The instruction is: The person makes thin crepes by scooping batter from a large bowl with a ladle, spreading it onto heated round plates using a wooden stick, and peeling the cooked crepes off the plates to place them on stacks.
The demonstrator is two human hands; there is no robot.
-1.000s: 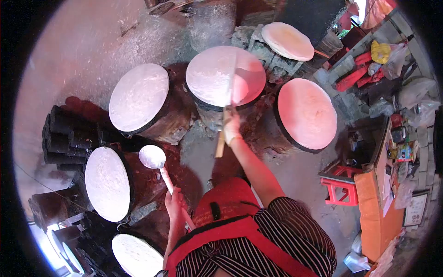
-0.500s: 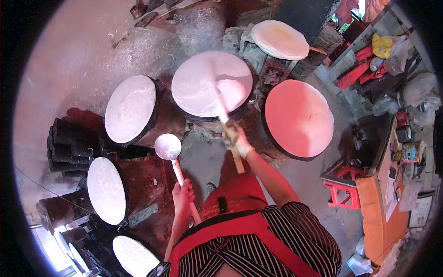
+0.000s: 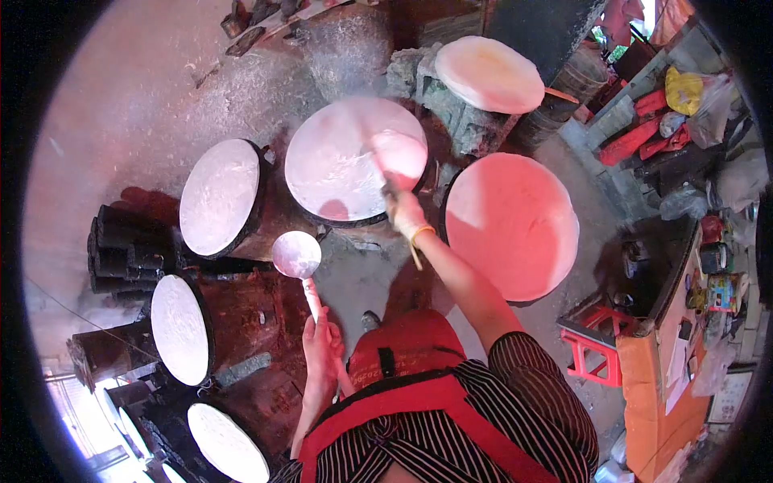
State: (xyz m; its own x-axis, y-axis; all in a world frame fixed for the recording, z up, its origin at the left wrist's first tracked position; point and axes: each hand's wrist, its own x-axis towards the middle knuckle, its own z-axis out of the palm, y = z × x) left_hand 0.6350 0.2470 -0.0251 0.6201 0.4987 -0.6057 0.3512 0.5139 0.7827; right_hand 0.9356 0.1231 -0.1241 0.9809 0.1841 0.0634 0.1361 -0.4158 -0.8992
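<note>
As I follow the work through the head-worn camera, the right hand (image 3: 407, 216) is seen extended to the near edge of the central griddle (image 3: 346, 161), its fingers curled in a fist round a long, narrow tool (image 3: 378, 163). The far part of this tool, blurred, lies across the pale top of the griddle, at a brightly lit patch on its right side; I cannot tell whether it touches that surface. The opposite end projects below the wrist, close to a yellow band (image 3: 421, 233). Single fingertips of this hand are too blurred for me to separate. The left hand (image 3: 322, 346), lower and nearer the body, has its fingers wrapped about the handle of a ladle (image 3: 297, 254), whose round bowl points up and away from the wearer. The lower end of the handle emerges beneath the palm, toward the red apron (image 3: 407, 346). The bowl lies in view near the central griddle but apart from it. Round about I note further pale-topped griddles: one at right (image 3: 511, 225), partly in red light, one at upper left (image 3: 219, 197) and one at lower left (image 3: 179, 330). Beyond the central griddle rests a pale round (image 3: 489, 74); at right stands a red stool (image 3: 592, 354).
</note>
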